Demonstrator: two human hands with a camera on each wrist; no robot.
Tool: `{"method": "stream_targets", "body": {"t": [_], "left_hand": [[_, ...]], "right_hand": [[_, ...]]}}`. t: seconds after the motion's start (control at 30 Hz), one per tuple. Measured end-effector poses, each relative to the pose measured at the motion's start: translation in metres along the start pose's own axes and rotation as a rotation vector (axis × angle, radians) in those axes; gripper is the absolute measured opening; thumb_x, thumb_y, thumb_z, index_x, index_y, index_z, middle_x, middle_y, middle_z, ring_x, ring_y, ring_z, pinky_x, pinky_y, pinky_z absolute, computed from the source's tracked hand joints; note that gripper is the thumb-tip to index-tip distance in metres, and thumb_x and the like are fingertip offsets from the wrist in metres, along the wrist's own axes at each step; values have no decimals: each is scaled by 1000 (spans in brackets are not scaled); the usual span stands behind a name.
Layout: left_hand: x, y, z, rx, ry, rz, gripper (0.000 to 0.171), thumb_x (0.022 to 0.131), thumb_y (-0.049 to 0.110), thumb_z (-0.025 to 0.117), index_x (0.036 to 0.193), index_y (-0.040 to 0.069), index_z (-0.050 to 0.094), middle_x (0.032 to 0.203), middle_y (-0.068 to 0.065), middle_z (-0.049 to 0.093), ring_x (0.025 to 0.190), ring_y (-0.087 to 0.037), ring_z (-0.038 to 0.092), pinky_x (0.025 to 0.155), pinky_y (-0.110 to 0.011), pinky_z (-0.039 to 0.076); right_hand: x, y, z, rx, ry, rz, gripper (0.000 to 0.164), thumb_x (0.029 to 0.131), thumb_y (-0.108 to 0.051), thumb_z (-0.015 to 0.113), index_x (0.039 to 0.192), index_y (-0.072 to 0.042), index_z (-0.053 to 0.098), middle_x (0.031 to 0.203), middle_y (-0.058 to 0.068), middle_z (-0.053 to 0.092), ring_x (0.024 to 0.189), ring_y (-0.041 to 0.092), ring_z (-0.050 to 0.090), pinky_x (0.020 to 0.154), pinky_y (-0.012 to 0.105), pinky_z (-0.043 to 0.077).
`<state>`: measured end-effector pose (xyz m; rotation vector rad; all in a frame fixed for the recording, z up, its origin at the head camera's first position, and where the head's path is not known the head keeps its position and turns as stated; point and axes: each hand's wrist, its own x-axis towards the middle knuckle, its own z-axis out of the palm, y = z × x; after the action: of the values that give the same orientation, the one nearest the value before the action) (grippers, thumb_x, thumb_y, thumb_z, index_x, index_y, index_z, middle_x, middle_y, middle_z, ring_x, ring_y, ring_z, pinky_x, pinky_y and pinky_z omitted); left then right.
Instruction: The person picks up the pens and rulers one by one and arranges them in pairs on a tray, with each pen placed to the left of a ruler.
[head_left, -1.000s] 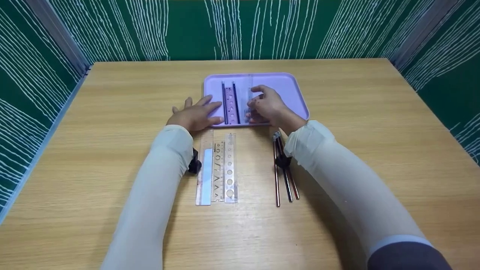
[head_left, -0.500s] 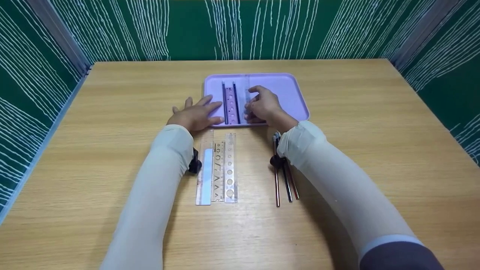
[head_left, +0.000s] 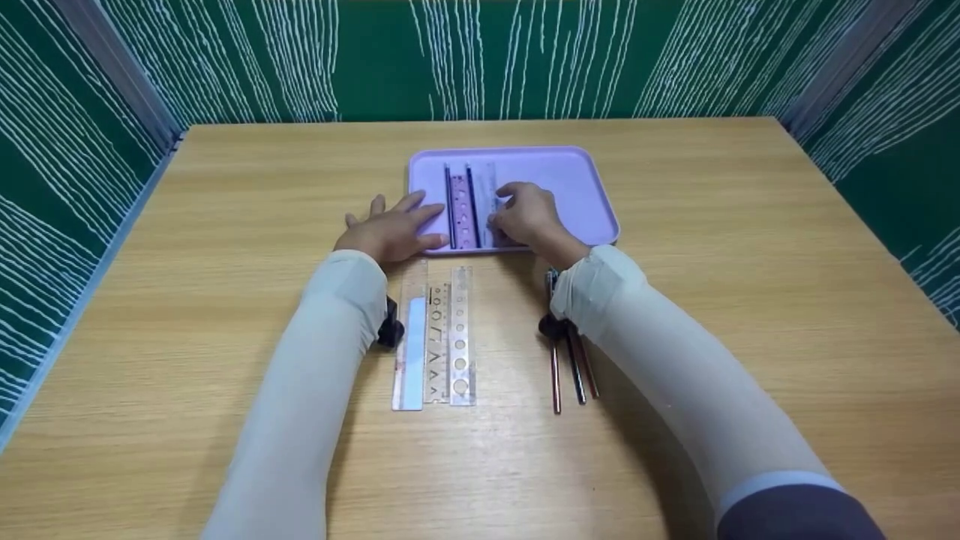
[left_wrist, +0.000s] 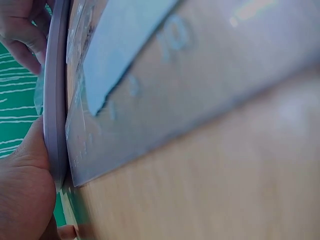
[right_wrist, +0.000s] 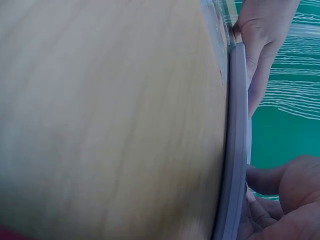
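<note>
In the head view, a purple tray [head_left: 559, 169] lies toward the back of the table. My left hand [head_left: 390, 231] rests with spread fingers over its left edge. Inside the tray, a pink ruler [head_left: 463, 202] with cut-out holes lies between a dark pencil [head_left: 450, 206] and a second dark pencil [head_left: 472, 206]. My right hand [head_left: 529, 216] pinches the right side of a clear ruler [head_left: 489, 180], just right of the second pencil. That ruler's lower part is partly hidden by the fingers. In the left wrist view, a bit of the clear ruler [left_wrist: 39, 95] shows below the right hand's fingers.
In front of the tray lie a clear ruler with a light blue strip [head_left: 412, 360], a stencil ruler [head_left: 436, 352] and a ruler with round holes [head_left: 460, 345]. Several pencils [head_left: 556, 379] lie partly under the right wrist. Green walls with white streaks stand behind the table.
The right hand has moved slightly left with the clear ruler, bringing it nearer the second dark pencil; the ruler's top end sits lower. The left hand has stayed still.
</note>
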<state>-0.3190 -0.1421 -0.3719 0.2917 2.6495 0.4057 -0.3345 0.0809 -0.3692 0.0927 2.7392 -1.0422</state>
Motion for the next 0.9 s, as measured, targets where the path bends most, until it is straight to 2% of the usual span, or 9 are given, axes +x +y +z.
{"method": "stream_targets", "body": {"t": [0.13, 0.3, 0.4, 0.63, 0.77, 0.9], "left_hand": [[0, 1, 0, 3, -4, -4, 69, 98, 73, 40, 159, 54, 15, 172, 16, -8, 156, -44, -18, 113, -81, -11], [-1, 1, 0, 15, -7, -4, 70, 98, 73, 39, 160, 53, 14, 172, 15, -9, 156, -44, -18, 114, -81, -11], [-2, 1, 0, 3, -2, -8, 69, 98, 73, 40, 160, 53, 15, 172, 15, -8, 156, -43, -18, 114, -80, -12], [-2, 1, -1, 14, -7, -9, 70, 98, 72, 39, 160, 52, 14, 173, 14, -8, 156, -45, -18, 114, -81, -12], [-1, 2, 0, 18, -13, -11, 69, 99, 72, 39, 160, 51, 14, 173, 14, -8, 156, -44, -18, 114, -81, -11], [-1, 3, -1, 14, -9, -11, 69, 99, 72, 39, 160, 52, 15, 173, 15, -8, 156, -44, -18, 114, -80, -11]], "right_hand": [[0, 0, 1, -40, 13, -3, 51, 95, -14, 71, 144, -10, 58, 120, 9, 67, 108, 19, 61, 91, 30, 56], [-1, 2, 1, -37, -4, 35, 44, 95, -17, 72, 138, -13, 63, 124, 9, 63, 111, 20, 59, 87, 28, 54], [-1, 3, 2, -43, 10, 19, 42, 94, -17, 74, 135, -14, 65, 125, 9, 62, 111, 20, 58, 88, 29, 53], [-3, 5, 5, -111, 64, -63, 40, 92, -20, 75, 131, -11, 68, 130, 14, 64, 113, 25, 57, 101, 37, 51], [-3, 7, 4, -99, 60, -68, 41, 92, -20, 76, 131, -11, 68, 129, 15, 65, 113, 25, 58, 99, 37, 51], [-4, 7, -2, -27, 7, -12, 43, 94, -19, 74, 135, -12, 65, 130, 12, 63, 115, 23, 58, 99, 35, 53]]}}
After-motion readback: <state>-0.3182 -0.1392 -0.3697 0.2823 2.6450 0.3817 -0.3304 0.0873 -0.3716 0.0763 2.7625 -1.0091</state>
